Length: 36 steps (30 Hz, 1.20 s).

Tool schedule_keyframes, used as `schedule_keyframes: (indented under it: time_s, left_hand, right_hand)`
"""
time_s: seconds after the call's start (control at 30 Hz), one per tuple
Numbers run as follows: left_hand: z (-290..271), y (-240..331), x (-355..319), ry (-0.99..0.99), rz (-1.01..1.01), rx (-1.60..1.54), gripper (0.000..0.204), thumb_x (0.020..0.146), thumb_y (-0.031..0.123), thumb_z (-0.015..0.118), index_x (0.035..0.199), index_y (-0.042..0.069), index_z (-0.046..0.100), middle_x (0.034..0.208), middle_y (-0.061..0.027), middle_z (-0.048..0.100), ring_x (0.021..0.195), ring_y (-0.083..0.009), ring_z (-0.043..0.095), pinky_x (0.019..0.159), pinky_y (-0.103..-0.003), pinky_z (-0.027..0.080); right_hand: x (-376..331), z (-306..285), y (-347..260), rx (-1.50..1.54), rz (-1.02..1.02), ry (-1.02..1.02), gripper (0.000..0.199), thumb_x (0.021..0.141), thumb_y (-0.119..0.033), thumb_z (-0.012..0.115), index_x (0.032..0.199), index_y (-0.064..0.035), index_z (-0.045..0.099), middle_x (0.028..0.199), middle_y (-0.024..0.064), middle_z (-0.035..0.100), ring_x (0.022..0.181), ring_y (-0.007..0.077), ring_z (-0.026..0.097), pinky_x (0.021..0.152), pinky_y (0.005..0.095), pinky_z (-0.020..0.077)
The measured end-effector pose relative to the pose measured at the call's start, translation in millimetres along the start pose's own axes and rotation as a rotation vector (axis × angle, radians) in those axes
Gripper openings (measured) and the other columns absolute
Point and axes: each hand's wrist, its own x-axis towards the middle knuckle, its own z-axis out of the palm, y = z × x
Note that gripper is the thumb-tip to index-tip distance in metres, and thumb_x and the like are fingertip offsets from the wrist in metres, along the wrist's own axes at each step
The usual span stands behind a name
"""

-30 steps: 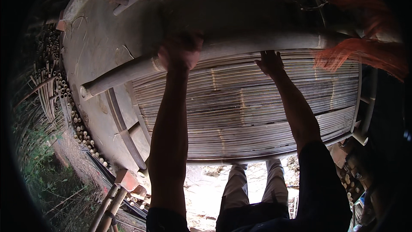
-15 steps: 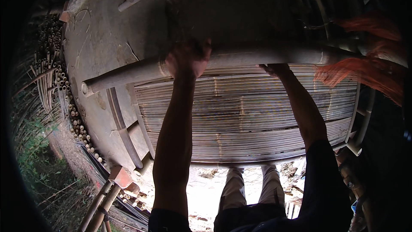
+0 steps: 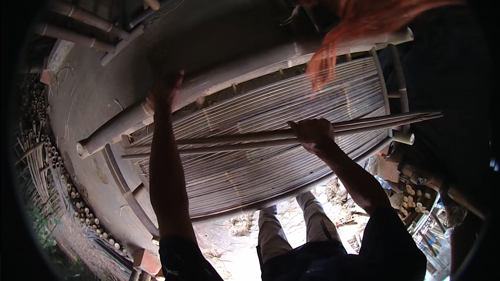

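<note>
A thick bamboo pole [image 3: 250,72] runs slantwise along the far edge of a low bamboo bench with a slatted top [image 3: 260,164]. My left hand [image 3: 164,94] grips this pole toward its left end; one digit sticks up and most of the fingers are in shadow. Over the slats, my right hand [image 3: 314,134] is closed around a few long, thin bamboo strips [image 3: 372,123]. They stretch across the bench, pass by my left forearm, and reach beyond the bench's right side.
Orange-red netting [image 3: 359,13] hangs over the pole's right part. Bamboo poles [image 3: 86,15] lie at the far left on the concrete floor [image 3: 86,109]. Stacked bamboo [image 3: 86,213] lines the left side, with a brick [image 3: 147,262] near its front. More cut bamboo [image 3: 415,200] lies at lower right.
My right hand has come back from the far pole and now holds bamboo strips over the slats. My left hand stays at the pole. The whole view has turned, so the bench looks slanted.
</note>
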Motion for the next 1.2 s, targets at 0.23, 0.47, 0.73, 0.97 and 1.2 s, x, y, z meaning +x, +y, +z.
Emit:
schedule_keyframes:
  time_s: [0.23,0.47,0.73,0.97,1.2]
  left_hand:
    - [3,52,-126,0.12,0.404,-0.249,0.067,0.09,0.064,0.054,0.13,0.01,0.056,0.13,-0.0109,0.061,0.125,-0.028,0.055,0.112,-0.059,0.024]
    - [-39,132,-412,-0.257,0.818,-0.455,0.035,0.091,0.041,0.066,0.098,0.007,0.068,0.087,-0.0125,0.071,0.079,-0.0326,0.07,0.071,-0.043,0.054]
    - [-85,108,-547,-0.073,0.657,0.168,0.042,0.099,0.042,0.049,0.077,0.011,0.066,0.065,-0.0083,0.064,0.059,-0.0317,0.066,0.051,-0.045,0.051]
    - [-93,60,-652,0.117,0.314,0.076,0.05,0.096,0.044,0.057,0.057,0.011,0.059,0.055,-0.0132,0.059,0.053,-0.0365,0.061,0.049,-0.044,0.046]
    - [-57,-54,-749,0.185,-0.042,-0.192,0.053,0.094,0.048,0.06,0.059,0.008,0.062,0.054,-0.0162,0.057,0.048,-0.0368,0.053,0.049,-0.045,0.039]
  right_hand:
    - [-187,-58,55,0.258,0.393,-0.516,0.055,0.103,-0.049,0.034,0.079,-0.0149,0.071,0.072,0.0068,0.07,0.068,0.0293,0.069,0.062,0.0428,0.0558]
    - [-245,-141,-8,0.512,0.411,-0.596,0.061,0.102,-0.055,0.028,0.093,-0.0169,0.074,0.092,0.0067,0.074,0.091,0.0269,0.071,0.084,0.0431,0.0558]
    - [-282,-174,-91,0.663,0.116,-0.35,0.055,0.101,-0.052,0.037,0.093,-0.0112,0.074,0.087,0.0143,0.072,0.089,0.0327,0.071,0.08,0.0436,0.057]
    - [-329,-166,-153,0.762,-0.182,-0.057,0.043,0.095,-0.047,0.053,0.091,-0.0065,0.068,0.079,0.0108,0.068,0.082,0.0312,0.068,0.077,0.0462,0.0528]
    - [-376,-190,-136,1.057,-0.047,0.417,0.026,0.086,-0.029,0.069,0.099,-0.0071,0.063,0.097,0.0113,0.062,0.096,0.0323,0.06,0.078,0.0449,0.0505]
